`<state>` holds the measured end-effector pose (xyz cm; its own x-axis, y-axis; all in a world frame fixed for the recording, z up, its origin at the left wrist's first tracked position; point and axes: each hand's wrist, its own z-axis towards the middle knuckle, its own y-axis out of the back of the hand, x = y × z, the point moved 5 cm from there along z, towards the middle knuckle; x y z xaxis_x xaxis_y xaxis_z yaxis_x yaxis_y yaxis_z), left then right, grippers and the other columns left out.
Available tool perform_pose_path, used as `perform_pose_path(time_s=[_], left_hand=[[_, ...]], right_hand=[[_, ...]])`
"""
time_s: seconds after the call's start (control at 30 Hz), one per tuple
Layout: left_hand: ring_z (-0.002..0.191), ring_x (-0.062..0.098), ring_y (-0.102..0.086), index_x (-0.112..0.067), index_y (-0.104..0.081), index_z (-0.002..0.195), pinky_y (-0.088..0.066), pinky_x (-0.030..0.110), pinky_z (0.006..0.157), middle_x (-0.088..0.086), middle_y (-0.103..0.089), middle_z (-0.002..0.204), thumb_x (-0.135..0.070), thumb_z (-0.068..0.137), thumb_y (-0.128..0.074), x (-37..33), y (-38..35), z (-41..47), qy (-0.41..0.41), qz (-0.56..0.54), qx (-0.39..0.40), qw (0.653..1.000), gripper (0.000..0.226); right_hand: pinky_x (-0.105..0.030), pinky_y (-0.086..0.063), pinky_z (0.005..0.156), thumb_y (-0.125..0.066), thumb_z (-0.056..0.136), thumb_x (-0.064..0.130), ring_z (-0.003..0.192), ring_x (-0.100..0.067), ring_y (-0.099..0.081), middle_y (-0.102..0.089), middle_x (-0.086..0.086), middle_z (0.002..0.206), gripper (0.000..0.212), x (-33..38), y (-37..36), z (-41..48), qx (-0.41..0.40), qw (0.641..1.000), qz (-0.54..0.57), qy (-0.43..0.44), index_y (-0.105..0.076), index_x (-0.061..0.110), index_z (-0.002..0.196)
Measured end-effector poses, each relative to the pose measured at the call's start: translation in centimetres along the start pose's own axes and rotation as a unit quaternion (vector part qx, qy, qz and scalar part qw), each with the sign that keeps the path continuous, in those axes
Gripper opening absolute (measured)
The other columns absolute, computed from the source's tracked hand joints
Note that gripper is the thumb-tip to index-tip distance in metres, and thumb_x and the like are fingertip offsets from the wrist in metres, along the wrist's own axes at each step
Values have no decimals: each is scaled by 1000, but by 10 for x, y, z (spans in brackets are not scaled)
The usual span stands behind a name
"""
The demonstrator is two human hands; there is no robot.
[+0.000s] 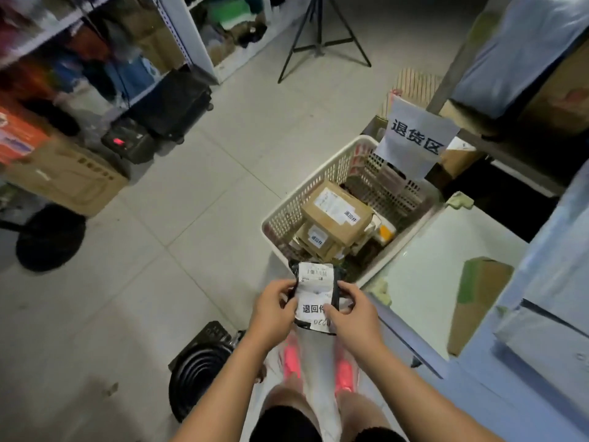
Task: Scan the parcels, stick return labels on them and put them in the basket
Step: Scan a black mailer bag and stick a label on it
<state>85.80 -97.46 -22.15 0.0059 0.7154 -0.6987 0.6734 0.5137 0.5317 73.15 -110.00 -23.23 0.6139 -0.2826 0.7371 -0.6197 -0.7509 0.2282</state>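
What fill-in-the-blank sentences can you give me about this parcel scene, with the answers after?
1. The left hand and right hand hold a ____ parcel.
2. The brown boxes lie ____ the basket.
3. The sign above the basket is ____ with dark characters.

Answers: black; inside; white
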Motion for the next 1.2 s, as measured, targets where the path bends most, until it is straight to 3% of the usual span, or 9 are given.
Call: perform_pose_path(time_s=[0.13, 0.2, 0.3, 0.43, 0.53, 0.73, 0.93, 1.07, 1.2], left_hand=[[93, 7, -55, -9, -66, 119, -36, -1, 76, -2, -62, 109, 0, 86, -66, 30, -21, 115, -16, 35, 58, 998, 34], [102, 10, -55, -7, -66, 119, -35, 1, 82, 1, -62, 116, 2, 85, -65, 55, -39, 170, -13, 45, 94, 995, 36], [105, 9, -55, -9, -67, 120, -33, 1, 84, -1, -63, 117, 2, 86, -64, 98, -70, 250, -4, 64, 137, 988, 36], [106, 6, -56, -16, -66, 121, -34, 6, 87, -10, -62, 113, -4, 88, -67, 141, -107, 335, -24, 91, 169, 981, 36], [96, 8, -57, -15, -67, 121, -39, 14, 83, -9, -63, 108, -8, 87, -69, 151, -123, 375, -48, 96, 158, 982, 35], [82, 14, -61, -16, -72, 104, -46, 25, 74, -3, -70, 97, -23, 84, -74, 165, -142, 408, -21, 128, 93, 987, 22], [79, 20, -64, -22, -67, 90, -49, 31, 65, -5, -67, 84, -39, 82, -73, 161, -134, 403, -32, 237, 82, 968, 20], [92, 25, -64, -20, -63, 107, -49, 36, 72, -1, -64, 102, -41, 87, -66, 139, -116, 391, -122, 349, 97, 924, 29], [83, 31, -61, -15, -62, 96, -36, 36, 62, 5, -61, 93, -29, 85, -67, 81, -82, 356, -253, 442, 101, 855, 18]], right_hand=[[-28, -59, 63, -74, 83, 4, 64, -5, -67, -68, -2, 112, 52, -23, -38, 95, -64, 997, 8, -37, -59, 17, 131], [-33, -61, 66, -74, 82, 1, 69, -12, -71, -69, 1, 110, 51, -43, -59, 143, -98, 993, 22, -66, -59, 17, 129], [-18, -56, 56, -74, 81, -3, 67, -7, -71, -68, 12, 99, 49, -79, -91, 213, -145, 984, 39, -98, -61, 19, 123], [-17, -53, 59, -76, 84, 4, 69, -10, -68, -69, 0, 111, 50, -120, -122, 292, -190, 972, 45, -128, -60, 19, 128], [-22, -45, 62, -78, 84, 18, 67, -11, -61, -69, -3, 85, 49, -135, -133, 331, -231, 961, 20, -152, -60, 19, 130], [-33, -49, 68, -80, 82, 29, 71, -23, -65, -62, -2, 67, 35, -150, -143, 364, -268, 948, -33, -170, -64, 13, 109], [-33, -51, 65, -74, 85, 41, 78, -25, -67, -70, -6, 83, 30, -148, -136, 365, -227, 947, -130, -189, -57, 16, 87], [-39, -57, 75, -71, 87, 40, 90, -24, -66, -70, -2, 96, 29, -131, -121, 343, -205, 950, -172, -161, -62, 17, 102], [-34, -50, 87, -66, 90, 41, 117, -18, -55, -62, 5, 123, 47, -93, -90, 289, -170, 948, -248, -106, -56, 24, 133]])
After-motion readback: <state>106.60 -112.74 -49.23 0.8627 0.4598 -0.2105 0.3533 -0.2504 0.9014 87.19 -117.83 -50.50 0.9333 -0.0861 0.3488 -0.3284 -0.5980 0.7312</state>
